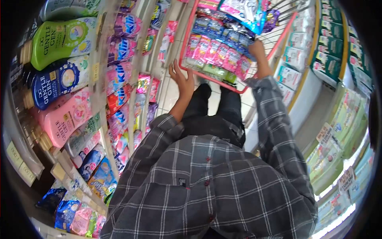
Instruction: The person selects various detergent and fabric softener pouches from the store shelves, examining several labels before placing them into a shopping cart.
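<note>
Sachet strips [217,53], glossy plastic in pink, blue and green, lie piled in a red wire shopping basket [207,77] that hangs in front of the person's legs, above the tiled floor [169,93]. The strips are flat, crinkled and shiny, joined in rows; I count roughly six pink sachets along the near row, with blue ones behind and green ones at the basket's near edge. One larger blue foil pack [248,14] sits at the far side of the pile.

The right hand [256,49] rests on the pile at the basket's right edge, touching the sachets; whether it grips one I cannot tell. The left hand [181,79] is spread, fingers loose, just beside the basket's near left corner, holding nothing.

Three smooth, rounded detergent bottles [65,75] lie along the left shelf: one green, one blue, one pink. Beyond them hang soft refill pouches [123,44] in pink and purple. Boxed goods [330,59] fill the shelves on the right. The person wears a grey checked shirt [207,187].
</note>
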Demonstrator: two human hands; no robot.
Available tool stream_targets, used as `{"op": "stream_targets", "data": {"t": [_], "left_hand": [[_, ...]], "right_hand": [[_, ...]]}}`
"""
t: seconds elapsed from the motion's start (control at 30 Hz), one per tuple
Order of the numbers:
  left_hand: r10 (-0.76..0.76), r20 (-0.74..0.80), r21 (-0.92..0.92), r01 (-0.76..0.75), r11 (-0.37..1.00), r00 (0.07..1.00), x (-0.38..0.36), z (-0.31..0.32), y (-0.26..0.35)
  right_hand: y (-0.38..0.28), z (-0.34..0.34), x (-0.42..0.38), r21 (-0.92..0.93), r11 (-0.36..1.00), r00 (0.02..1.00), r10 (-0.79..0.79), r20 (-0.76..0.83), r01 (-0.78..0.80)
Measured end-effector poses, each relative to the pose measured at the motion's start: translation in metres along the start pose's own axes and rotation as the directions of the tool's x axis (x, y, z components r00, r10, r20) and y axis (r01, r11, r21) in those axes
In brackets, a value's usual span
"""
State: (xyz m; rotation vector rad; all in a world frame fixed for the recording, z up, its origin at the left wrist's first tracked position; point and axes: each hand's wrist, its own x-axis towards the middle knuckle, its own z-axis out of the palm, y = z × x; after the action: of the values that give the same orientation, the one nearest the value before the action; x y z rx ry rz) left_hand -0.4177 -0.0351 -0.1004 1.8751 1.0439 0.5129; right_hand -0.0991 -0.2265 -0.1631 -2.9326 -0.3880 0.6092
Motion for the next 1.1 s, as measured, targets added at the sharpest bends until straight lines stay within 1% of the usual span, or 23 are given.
{"op": "stream_targets", "data": {"t": [0.07,0.1,0.13,0.17,0.2,0.23,0.3,0.33,0.37,0.47,0.5,0.6,0.67,0.7,0.73,0.77,0.8,0.83,0.87,0.9,1.0,1.07,1.1], "left_hand": [[-0.241,-0.09,-0.037,0.239,0.97,0.966,0.022,0.021,-0.039],[-0.369,-0.101,-0.091,0.36,0.928,0.924,0.035,0.03,-0.04],[-0.49,-0.1,-0.152,0.473,0.868,0.866,0.046,0.035,-0.036],[-0.522,-0.096,-0.225,0.492,0.841,0.848,0.05,0.035,-0.03],[-0.552,-0.082,-0.298,0.508,0.808,0.83,0.053,0.037,-0.023],[-0.578,-0.064,-0.372,0.518,0.771,0.814,0.054,0.045,-0.026],[-0.584,-0.173,-0.461,0.458,0.76,0.793,0.053,0.063,-0.045],[-0.588,-0.229,-0.5,0.424,0.755,0.776,0.05,0.064,-0.046],[-0.618,-0.217,-0.524,0.444,0.727,0.755,0.047,0.066,-0.047],[-0.637,-0.171,-0.575,0.449,0.684,0.752,0.048,0.062,-0.032],[-0.65,-0.148,-0.568,0.473,0.673,0.746,0.049,0.061,-0.032],[-0.699,-0.087,-0.57,0.54,0.62,0.71,0.047,0.05,-0.047],[-0.74,-0.037,-0.609,0.572,0.55,0.672,0.046,0.028,-0.079],[-0.673,-0.161,-0.497,0.53,0.687,0.722,0.041,0.016,-0.159],[-0.591,-0.281,-0.356,0.49,0.796,0.756,0.036,0.004,-0.238],[-0.474,-0.342,0.131,0.541,0.831,0.811,0.026,-0.013,-0.318],[-0.347,-0.396,0.576,0.525,0.626,0.85,0.019,-0.03,-0.388],[-0.563,-0.468,-0.17,0.556,0.814,0.681,0.01,-0.065,-0.417],[-0.646,-0.438,-0.171,0.647,0.743,0.626,0.012,-0.093,-0.416],[-0.697,-0.397,-0.073,0.736,0.673,0.597,0.014,-0.114,-0.413],[-0.753,-0.313,0.207,0.815,0.541,0.579,0.023,-0.148,-0.424],[-0.764,-0.263,0.371,0.793,0.483,0.589,0.028,-0.153,-0.438],[-0.769,-0.237,0.438,0.772,0.46,0.593,0.031,-0.152,-0.443]], "right_hand": [[-0.009,-0.011,0.016,-0.165,0.986,0.99,0.057,0.129,-0.035],[-0.005,-0.013,0.037,-0.321,0.935,0.923,-0.019,0.385,0.153],[-0.001,-0.009,0.049,-0.33,0.918,0.871,-0.032,0.491,0.219],[0.002,-0.005,0.062,-0.324,0.902,0.807,-0.044,0.59,0.286],[0.009,-0.002,0.065,-0.229,0.954,0.829,-0.036,0.558,0.196],[0.005,-0.011,0.065,-0.215,0.948,0.802,-0.065,0.594,0.236],[-0.003,-0.032,0.063,-0.178,0.933,0.741,-0.122,0.661,0.313],[-0.004,-0.032,0.062,-0.172,0.943,0.757,-0.111,0.644,0.285],[-0.005,-0.032,0.059,-0.165,0.952,0.773,-0.1,0.626,0.257],[-0.006,-0.028,0.055,-0.162,0.976,0.837,-0.033,0.546,0.144],[-0.003,-0.023,0.055,-0.157,0.976,0.862,-0.049,0.504,0.148],[-0.018,-0.039,0.043,-0.101,0.987,0.843,-0.052,0.535,0.125],[-0.017,-0.04,0.042,-0.108,0.985,0.835,-0.053,0.548,0.133],[-0.01,-0.034,0.052,-0.177,0.971,0.81,-0.026,0.585,0.159],[-0.007,-0.032,0.05,-0.169,0.975,0.849,-0.036,0.528,0.146],[-0.005,-0.031,0.047,-0.159,0.978,0.883,-0.046,0.467,0.135],[-0.003,-0.029,0.045,-0.148,0.981,0.913,-0.056,0.404,0.125],[0.007,-0.023,0.041,-0.16,0.978,0.963,-0.086,0.257,0.13],[0.013,-0.02,0.035,-0.175,0.975,0.988,-0.119,0.103,0.136],[0.003,-0.036,0.017,-0.117,0.982,0.989,-0.143,0.049,0.148],[-0.012,-0.054,-0.054,-0.008,0.973,0.965,-0.23,-0.125,0.23],[-0.025,-0.071,-0.092,0.009,0.966,0.961,-0.256,-0.104,0.258],[-0.032,-0.078,-0.108,0.075,0.969,0.97,-0.227,-0.082,0.234]]}}
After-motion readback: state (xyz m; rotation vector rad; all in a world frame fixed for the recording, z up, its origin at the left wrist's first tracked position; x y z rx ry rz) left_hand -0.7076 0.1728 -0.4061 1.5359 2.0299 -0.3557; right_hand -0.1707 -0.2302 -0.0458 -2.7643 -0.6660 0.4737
